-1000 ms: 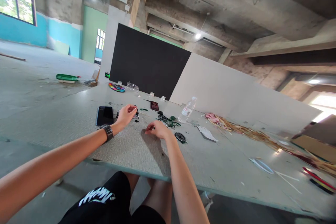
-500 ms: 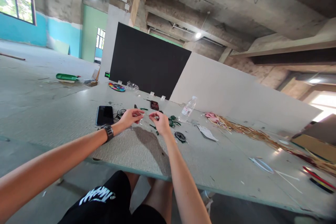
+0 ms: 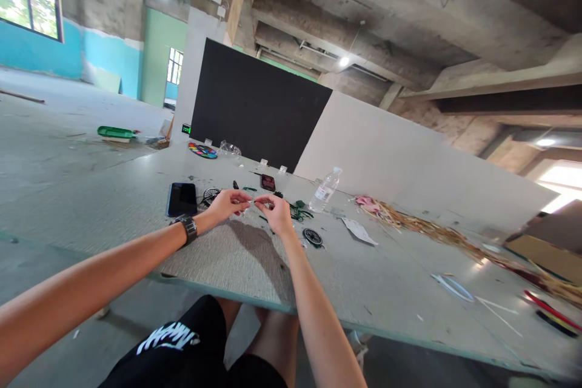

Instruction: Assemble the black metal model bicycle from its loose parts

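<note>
My left hand (image 3: 231,202), with a dark watch (image 3: 188,228) on its wrist, pinches a small thin whitish piece (image 3: 248,208) above the table. Facing it, my right hand (image 3: 275,212) has thumb and forefinger pressed together on something too small to make out. The fingertips of both hands nearly meet. Just behind the left hand lies a black spoked toy wheel (image 3: 210,196). A second black spoked wheel (image 3: 313,237) rests to the right of my right forearm, and dark green plastic parts (image 3: 300,212) lie beyond the right hand.
A phone (image 3: 182,199) lies left of my hands, and a small dark red-screened device (image 3: 268,182) behind them. The water bottle (image 3: 325,190) stands at right, near a paper sheet (image 3: 359,231). Farther off are a colourful palette-like disc (image 3: 203,150) and straw-like strips (image 3: 422,227).
My right hand has moved slightly left, bringing its fingertips closer to those of my left hand. The left hand has hardly moved.
</note>
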A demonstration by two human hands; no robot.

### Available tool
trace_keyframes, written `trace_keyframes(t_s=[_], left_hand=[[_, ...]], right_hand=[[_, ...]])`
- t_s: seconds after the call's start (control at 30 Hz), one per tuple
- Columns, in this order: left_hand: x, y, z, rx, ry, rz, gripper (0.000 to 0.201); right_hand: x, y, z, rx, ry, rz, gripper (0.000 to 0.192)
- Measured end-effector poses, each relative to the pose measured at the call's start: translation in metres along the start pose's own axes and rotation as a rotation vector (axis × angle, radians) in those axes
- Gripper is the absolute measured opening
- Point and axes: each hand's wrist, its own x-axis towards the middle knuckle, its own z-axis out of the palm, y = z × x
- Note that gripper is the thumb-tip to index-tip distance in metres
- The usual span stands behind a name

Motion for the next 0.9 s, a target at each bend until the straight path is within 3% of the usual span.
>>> trace_keyframes(t_s=[0.43,0.67,0.9], left_hand=[[0.000,-0.001,-0.001,0.132,0.003,0.066,0.035],[-0.001,0.006,0.000,0.177,0.057,0.091,0.038],[-0.005,0.011,-0.002,0.333,0.099,0.151,0.024]], right_hand=[[0.000,0.005,0.003,0.112,-0.070,0.025,0.017],[0.000,0.003,0.002,0.013,-0.006,0.008,0.016],[-0.001,0.002,0.000,0.038,-0.067,-0.007,0.018]])
